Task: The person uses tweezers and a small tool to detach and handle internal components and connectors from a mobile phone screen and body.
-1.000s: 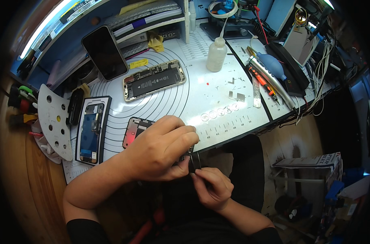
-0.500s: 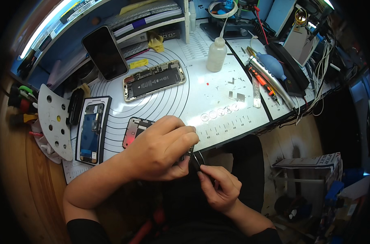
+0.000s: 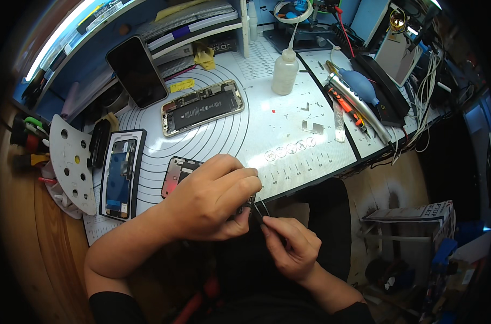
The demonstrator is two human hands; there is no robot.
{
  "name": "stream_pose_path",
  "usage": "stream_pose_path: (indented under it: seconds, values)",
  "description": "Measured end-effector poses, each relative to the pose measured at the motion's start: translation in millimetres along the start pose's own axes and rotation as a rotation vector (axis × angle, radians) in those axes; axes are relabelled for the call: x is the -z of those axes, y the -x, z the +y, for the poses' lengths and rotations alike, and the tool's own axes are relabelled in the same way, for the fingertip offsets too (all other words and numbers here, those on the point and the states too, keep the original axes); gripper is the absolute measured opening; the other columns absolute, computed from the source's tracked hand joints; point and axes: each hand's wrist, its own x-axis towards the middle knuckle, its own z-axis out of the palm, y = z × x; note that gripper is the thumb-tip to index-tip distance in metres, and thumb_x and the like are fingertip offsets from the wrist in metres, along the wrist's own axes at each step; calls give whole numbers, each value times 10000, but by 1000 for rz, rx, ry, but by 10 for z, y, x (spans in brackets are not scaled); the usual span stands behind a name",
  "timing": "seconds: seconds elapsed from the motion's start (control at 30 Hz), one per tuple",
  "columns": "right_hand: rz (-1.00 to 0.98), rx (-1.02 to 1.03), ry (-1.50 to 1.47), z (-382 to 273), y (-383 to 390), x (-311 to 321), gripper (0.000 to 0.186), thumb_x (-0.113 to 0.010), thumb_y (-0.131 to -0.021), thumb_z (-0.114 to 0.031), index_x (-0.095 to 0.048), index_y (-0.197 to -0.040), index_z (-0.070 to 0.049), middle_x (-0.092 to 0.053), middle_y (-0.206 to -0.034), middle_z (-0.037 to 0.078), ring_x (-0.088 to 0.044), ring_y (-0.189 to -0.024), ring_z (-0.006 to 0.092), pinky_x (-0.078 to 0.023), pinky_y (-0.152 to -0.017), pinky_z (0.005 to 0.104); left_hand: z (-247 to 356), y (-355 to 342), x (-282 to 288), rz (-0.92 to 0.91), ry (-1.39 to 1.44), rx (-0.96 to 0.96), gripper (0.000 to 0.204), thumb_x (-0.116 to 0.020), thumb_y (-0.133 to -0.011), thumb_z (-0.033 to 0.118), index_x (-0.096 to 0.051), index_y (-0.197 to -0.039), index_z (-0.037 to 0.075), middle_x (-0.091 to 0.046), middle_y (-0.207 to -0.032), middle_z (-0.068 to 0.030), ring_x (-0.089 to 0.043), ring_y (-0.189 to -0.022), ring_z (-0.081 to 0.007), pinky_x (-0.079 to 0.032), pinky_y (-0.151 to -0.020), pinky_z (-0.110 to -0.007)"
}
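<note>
My left hand is closed on a phone screen panel at the table's front edge, fingers over its right end. Much of the panel is hidden beneath that hand; its left end shows small parts and a reddish sheen. Thumb and fingertips of my right hand pinch a pair of tweezers, whose tips point up at the panel's right end. Whether the tips touch it I cannot tell. Beyond, an opened phone lies with its black battery bared. At the left, another screen rests in a dark-edged box.
A dark-screened phone leans by the shelf. On the mat stand a spouted bottle and small metal plates. To the right lie an orange screwdriver, a blue air blower and cables. A white holed rack stands left.
The tweezers have turned slightly, their tips now a little higher and further left by the panel's end. Both hands stay almost in place, and the whole view has shifted slightly.
</note>
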Motion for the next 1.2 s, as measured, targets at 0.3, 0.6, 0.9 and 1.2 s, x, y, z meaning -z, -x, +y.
stream_pose_path:
  seconds: [0.3, 0.6, 0.9, 1.2]
  values:
    - [22, 28, -12, 56, 23, -48, 316, -827, -859, 106, -784, -1161, 24, -783, -935, 142, -778, -765, 239, -600, -645, 309, -7, 16, -3, -2, -7, -4, 543, -832, -671, -9, -624, -1172, 16, -728, -1205, -186, -693, -991, -356, -596, -824, -430]
    - [28, 52, -16, 39, 1, -21, 326, -828, -858, 104, -780, -1172, 26, -778, -928, 136, -770, -751, 241, -598, -638, 313, -8, 7, -8, -11, -17, 1, 541, -827, -665, 2, -617, -1164, 21, -739, -1192, -191, -683, -969, -367, -587, -810, -435]
    - [43, 73, -4, 83, 49, -39, 343, -843, -847, 89, -780, -1177, 18, -766, -914, 132, -756, -732, 242, -589, -623, 317, -1, -7, -1, -20, -29, 12, 519, -823, -669, 12, -628, -1149, 17, -745, -1188, -193, -682, -968, -368, -589, -820, -436]
    - [41, 35, -14, -39, 111, -43, 336, -854, -839, 74, -787, -1162, 12, -764, -910, 118, -751, -722, 224, -579, -603, 307, -8, -4, -4, -25, -26, 18, 523, -823, -666, 14, -629, -1152, 20, -751, -1198, -197, -682, -965, -366, -591, -808, -436]
